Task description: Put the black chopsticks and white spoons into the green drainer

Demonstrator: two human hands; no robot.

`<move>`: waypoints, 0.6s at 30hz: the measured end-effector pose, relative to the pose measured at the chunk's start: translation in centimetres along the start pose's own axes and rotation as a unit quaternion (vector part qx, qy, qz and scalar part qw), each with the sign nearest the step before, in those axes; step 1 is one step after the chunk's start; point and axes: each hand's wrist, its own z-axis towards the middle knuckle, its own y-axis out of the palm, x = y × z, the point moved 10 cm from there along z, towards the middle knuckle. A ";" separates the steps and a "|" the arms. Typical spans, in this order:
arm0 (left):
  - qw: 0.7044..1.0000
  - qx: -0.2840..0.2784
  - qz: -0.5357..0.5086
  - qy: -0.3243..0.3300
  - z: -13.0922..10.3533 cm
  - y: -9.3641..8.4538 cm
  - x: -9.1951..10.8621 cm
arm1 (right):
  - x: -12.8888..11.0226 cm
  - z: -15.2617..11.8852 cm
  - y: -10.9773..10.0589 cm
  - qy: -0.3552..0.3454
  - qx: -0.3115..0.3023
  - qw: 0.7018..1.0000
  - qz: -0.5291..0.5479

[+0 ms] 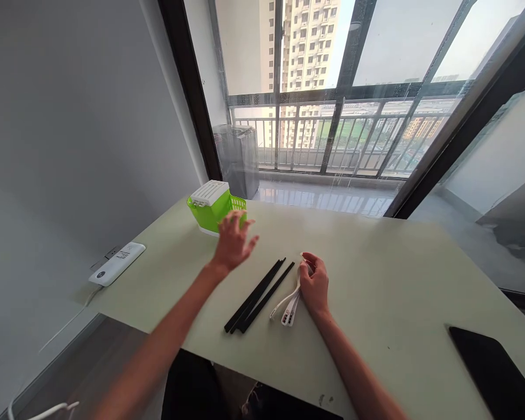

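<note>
My left hand (234, 244) is open, with its fingers spread, in front of the green basket (212, 214). It overlaps the basket in view, so I cannot tell whether they touch. The basket has a white slatted top on its left part and a lattice wall on the right. My right hand (315, 284) is closed around several white spoons (289, 310). Their handles fan out toward me, two bearing printed labels, while the fingers hide most of the bowl ends. Several black chopsticks (260, 297) lie slantwise on the table between my hands.
The pale green table (367, 280) reaches toward a glass door and balcony. A white power strip (118, 263) with a cord lies at the left edge by the wall. At the right front rests a flat black object (494, 367), perhaps a phone or tablet.
</note>
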 end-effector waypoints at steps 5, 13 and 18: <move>0.976 0.145 0.095 -0.130 3.9 -5.6 -9.8 | 0.3 0.0 -0.4 0.017 0.028 0.999 0.005; 0.979 0.086 0.041 -0.181 5.0 -3.6 -12.5 | 1.0 0.0 -0.3 0.047 0.038 0.998 0.028; 0.992 0.046 0.019 -0.117 5.4 -1.7 -4.7 | 0.9 0.0 -0.4 0.055 0.043 0.997 0.036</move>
